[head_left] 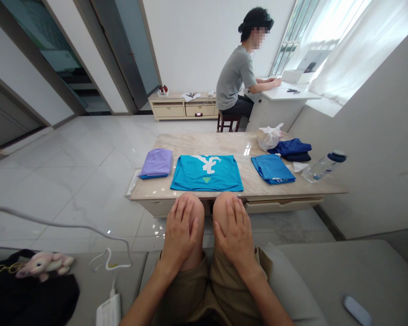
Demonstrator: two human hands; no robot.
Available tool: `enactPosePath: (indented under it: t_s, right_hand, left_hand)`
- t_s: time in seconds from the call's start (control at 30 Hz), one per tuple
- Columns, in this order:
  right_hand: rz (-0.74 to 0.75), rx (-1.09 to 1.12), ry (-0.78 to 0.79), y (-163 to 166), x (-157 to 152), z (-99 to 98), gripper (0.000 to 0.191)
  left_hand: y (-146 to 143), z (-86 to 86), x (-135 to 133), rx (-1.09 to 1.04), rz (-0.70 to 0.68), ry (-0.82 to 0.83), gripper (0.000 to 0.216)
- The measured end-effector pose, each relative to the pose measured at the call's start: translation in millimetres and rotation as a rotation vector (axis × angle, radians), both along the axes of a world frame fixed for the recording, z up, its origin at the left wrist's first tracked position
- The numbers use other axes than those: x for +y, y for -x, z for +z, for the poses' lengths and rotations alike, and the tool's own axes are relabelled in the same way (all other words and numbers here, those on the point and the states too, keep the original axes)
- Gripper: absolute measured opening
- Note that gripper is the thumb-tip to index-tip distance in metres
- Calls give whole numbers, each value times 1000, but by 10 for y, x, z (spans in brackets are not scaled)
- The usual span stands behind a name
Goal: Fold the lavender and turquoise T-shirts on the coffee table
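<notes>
My left hand point(181, 228) lies flat on my left knee, fingers stretched out, holding nothing. On the other knee rests my right hand point(234, 226), fingers spread and also holding nothing. Just beyond my knees, a turquoise T-shirt point(192, 174) with a white print lies folded into a rectangle near the table's front edge. To its left sits a folded purple garment point(156, 162) on top of a blue one point(154, 176). A folded blue garment point(272, 168) lies to its right. Neither hand touches any of the clothes.
The marble-topped table point(204, 141) also carries a white plastic bag point(269, 136), dark blue clothing point(292, 147) and a clear water bottle point(323, 167). A person point(236, 74) sits at a white desk point(289, 93). Beside me on the sofa point(306, 258) are a plush toy point(44, 263) and a white power bank point(109, 311).
</notes>
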State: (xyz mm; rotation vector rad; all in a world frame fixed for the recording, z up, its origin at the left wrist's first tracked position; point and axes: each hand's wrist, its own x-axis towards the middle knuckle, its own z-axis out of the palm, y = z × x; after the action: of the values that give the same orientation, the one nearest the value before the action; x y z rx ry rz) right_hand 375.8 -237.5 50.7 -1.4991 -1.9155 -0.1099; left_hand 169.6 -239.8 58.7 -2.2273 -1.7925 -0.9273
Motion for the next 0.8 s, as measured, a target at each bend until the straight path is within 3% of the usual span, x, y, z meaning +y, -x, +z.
enactPosePath:
  t_s: [0.8]
  right_hand:
    - [-2,-9,6,-14,-1,-18,82]
  left_hand:
    - [4,1,-3,-7,-6,-5,61]
